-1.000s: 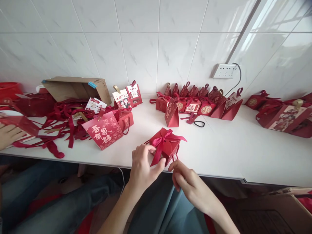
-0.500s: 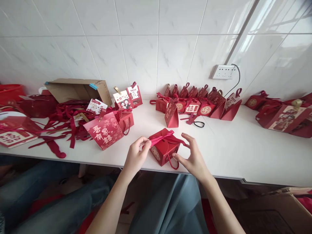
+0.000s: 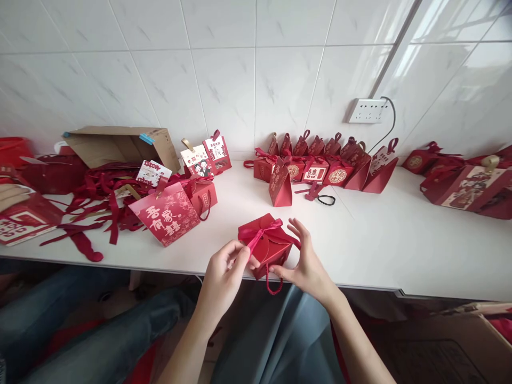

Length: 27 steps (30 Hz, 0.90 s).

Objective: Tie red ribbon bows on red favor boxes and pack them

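Observation:
A red gift box (image 3: 279,248) with a petal-folded top sits near the table's front edge. Across its top lies a knotted red ribbon (image 3: 262,233). My left hand (image 3: 226,272) is closed in a pinch on one ribbon tail, at the box's left front corner. At the box's right side, my right hand (image 3: 307,269) is open, thumb and fingers spread, with the thumb tip at the box near its cord handle (image 3: 273,288). The other ribbon end reaches toward the right fingers; whether they touch it I cannot tell.
Several red boxes (image 3: 338,175) stand in rows by the wall, with a black loop (image 3: 326,200) in front. To the left are a patterned red box (image 3: 170,216), loose ribbons (image 3: 82,242) and a cardboard box (image 3: 120,144). A co-worker's hand (image 3: 12,196) rests on a box.
The gift box has turned slightly and sits a little nearer the front edge. My left hand has drawn the ribbon tail down toward me. A co-worker's hand has appeared at far left.

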Available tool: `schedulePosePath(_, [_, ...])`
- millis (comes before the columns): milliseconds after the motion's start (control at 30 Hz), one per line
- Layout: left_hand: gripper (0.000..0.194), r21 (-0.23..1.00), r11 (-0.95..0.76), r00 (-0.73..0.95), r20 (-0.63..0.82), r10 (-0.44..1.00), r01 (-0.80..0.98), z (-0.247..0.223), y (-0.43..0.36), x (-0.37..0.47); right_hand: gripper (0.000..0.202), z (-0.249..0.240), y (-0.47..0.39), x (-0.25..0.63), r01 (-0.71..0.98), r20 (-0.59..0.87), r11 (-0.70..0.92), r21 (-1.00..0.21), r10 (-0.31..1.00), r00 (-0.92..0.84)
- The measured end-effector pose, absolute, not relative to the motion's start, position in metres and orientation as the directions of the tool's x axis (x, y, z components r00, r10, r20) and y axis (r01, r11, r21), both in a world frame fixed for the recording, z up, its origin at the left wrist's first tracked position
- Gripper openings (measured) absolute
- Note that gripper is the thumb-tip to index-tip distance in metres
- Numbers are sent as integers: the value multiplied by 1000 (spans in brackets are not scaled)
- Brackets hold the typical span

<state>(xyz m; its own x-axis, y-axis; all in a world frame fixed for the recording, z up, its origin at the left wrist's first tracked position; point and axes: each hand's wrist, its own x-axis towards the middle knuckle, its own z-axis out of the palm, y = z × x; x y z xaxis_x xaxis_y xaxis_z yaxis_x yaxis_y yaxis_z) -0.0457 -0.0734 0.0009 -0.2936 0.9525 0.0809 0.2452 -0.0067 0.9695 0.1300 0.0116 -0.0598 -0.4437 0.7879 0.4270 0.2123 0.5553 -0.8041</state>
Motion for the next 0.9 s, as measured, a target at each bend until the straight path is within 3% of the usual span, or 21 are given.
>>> schedulePosePath(167, [25, 980, -31, -290, 88, 953, 194, 1, -68, -53, 113, -56, 38, 134, -11, 340, 437, -900, 684, -645])
schedulePosePath(333, [23, 976, -43, -329, 114, 937, 216, -1, -56, -67, 111, -45, 25, 139, 64, 209, 379, -923, 634, -744])
schedulePosePath(600, [20, 970, -77, -374, 160, 913, 229, 2, -56, -71, 121, -53, 15, 135, 166, 279, 482, -860, 717, -639])
schedulePosePath(767, [21, 870, -80, -388, 298, 872, 487, 6, -68, -61, 119, -57, 27, 119, 150, 335, 538, -829, 693, -639])
schedulePosePath(833, [25, 865, -36, -403, 270, 875, 501, 8, -75, -58, 116, -57, 25, 116, 146, 321, 515, -844, 705, -632])
schedulePosePath(900, [28, 914, -9, -393, 183, 901, 406, 8, -82, -55, 113, -56, 21, 114, 141, 326, 508, -850, 717, -616])
